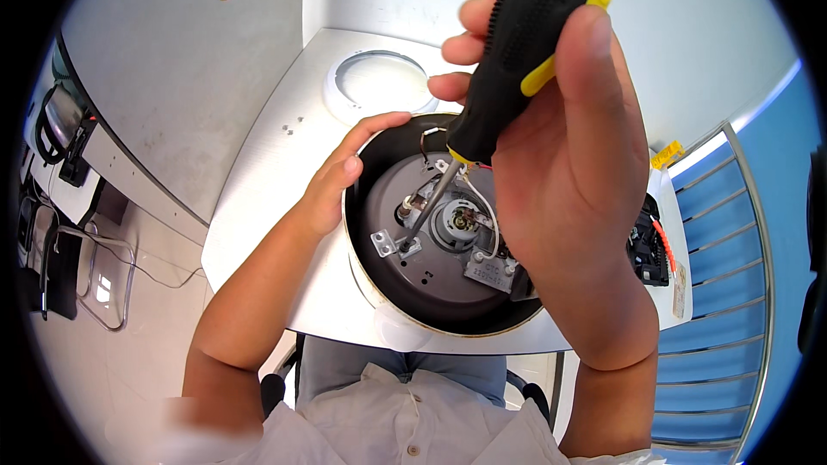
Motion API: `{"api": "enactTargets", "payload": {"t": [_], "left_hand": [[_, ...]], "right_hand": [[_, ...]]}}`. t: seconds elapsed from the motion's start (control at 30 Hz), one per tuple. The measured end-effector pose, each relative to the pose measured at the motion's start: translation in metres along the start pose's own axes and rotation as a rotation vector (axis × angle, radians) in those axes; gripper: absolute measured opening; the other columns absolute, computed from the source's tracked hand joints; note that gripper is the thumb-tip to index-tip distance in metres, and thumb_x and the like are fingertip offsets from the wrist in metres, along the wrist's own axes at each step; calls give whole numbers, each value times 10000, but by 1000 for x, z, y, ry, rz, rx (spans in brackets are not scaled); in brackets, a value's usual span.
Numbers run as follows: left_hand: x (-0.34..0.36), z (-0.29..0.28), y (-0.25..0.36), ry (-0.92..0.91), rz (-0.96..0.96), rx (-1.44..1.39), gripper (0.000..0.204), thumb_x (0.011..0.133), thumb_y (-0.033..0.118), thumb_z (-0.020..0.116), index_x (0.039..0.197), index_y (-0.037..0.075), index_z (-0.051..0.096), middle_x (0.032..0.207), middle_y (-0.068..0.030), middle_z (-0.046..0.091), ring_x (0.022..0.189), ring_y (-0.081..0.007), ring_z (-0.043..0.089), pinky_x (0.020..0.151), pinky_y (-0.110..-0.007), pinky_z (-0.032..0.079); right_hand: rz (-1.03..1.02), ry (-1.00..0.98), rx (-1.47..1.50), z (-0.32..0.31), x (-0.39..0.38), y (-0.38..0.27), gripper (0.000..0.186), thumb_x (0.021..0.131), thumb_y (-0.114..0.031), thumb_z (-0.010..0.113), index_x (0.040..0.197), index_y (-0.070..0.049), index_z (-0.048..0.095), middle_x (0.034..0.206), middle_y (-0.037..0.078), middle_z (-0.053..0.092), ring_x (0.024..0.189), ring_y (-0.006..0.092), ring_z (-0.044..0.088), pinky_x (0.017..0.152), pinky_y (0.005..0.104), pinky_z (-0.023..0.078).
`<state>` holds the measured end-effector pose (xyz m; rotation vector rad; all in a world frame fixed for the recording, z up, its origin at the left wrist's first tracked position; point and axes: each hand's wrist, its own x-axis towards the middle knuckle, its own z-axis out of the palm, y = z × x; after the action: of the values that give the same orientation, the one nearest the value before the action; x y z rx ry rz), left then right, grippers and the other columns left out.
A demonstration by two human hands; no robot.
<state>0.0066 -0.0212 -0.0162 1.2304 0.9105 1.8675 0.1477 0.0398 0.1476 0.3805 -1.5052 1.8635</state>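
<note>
My right hand [573,151] is closed around the thick handle of a black and yellow screwdriver [534,43], thumb along its side. The steel shaft slants down to the left, its tip at a small metal bracket [386,243] inside an open rice cooker body [401,280]. Whether the tip sits in a screw is too small to tell. My left hand [332,185] grips the body's rim at the upper left. Inside the body are wires, a round central part [461,220] and a stamped metal plate [489,274]. My right hand hides part of the body's right side.
Behind the body, a white ring-shaped base [338,102] lies on the white table [258,232]. A few small screws [293,126] are at its left. A black tool case [648,245] stands at the right, by a metal railing [762,250]. A grey partition [198,77] rises at the left.
</note>
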Motion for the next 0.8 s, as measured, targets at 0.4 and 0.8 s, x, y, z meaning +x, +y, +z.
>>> {"api": "enactTargets", "payload": {"t": [0.4,0.8], "left_hand": [[-2,2,3,-5,-39,-44,782,812,576,472,1342,17,338,1293,-166,461,1207,-252,456,1029,-356,325],[0,3,0,25,1,-19,789,812,597,452,1341,23,345,1294,-152,462,1208,-237,452,1034,-349,313]], "right_hand": [[-64,-117,-20,-15,-1,8,545,901,-532,450,1124,-35,426,880,108,543,658,161,526,540,271,422],[-38,2,59,-3,-3,3,535,933,-462,416,1205,-2,402,896,96,570,729,162,556,640,295,454]]}}
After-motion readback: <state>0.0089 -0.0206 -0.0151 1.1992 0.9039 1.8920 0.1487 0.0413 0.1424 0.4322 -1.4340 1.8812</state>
